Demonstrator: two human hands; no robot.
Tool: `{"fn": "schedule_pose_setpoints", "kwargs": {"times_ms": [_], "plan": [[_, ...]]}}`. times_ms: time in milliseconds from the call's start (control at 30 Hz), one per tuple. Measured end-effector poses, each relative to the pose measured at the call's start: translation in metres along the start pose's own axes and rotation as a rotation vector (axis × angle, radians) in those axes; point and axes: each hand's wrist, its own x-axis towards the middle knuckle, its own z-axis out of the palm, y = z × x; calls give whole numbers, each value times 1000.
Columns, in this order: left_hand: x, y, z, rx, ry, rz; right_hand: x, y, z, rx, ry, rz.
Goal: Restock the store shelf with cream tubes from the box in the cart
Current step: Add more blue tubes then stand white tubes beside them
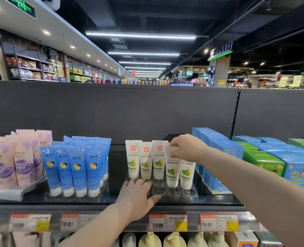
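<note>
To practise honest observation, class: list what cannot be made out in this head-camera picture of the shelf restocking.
Head view:
The box and cart: outside the frame.
The price labels: print blurred and too small.
The white tube: top covered by the right hand.
The clear tray: front left lies under the left hand.

From where I stand, the dark glossy shelf (115,175) lies bare between the row of blue squeeze tubes (76,168) and the white cream tubes with green fruit labels (146,159), a lane running back to the flat grey back panel (112,113). Above the tube tops the air is open. Stacked light blue cardboard cartons (217,145) stand just beside the last white tube, closing the right side. The clear plastic socket tray (174,191) has unfilled round sockets along its front right. The left hand (138,196) lies flat over its front left, and the right hand (183,148) pinches one tube's top, barring that spot from above.
</note>
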Motion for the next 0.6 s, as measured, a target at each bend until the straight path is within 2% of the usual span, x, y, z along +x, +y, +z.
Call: {"fn": "schedule_pose_setpoints", "kwargs": {"times_ms": [433, 600], "plan": [[1, -3, 4, 7, 28, 23, 6, -3, 6, 5, -47, 60], [-1, -4, 6, 10, 44, 37, 0, -5, 11, -84, 16, 85]]}}
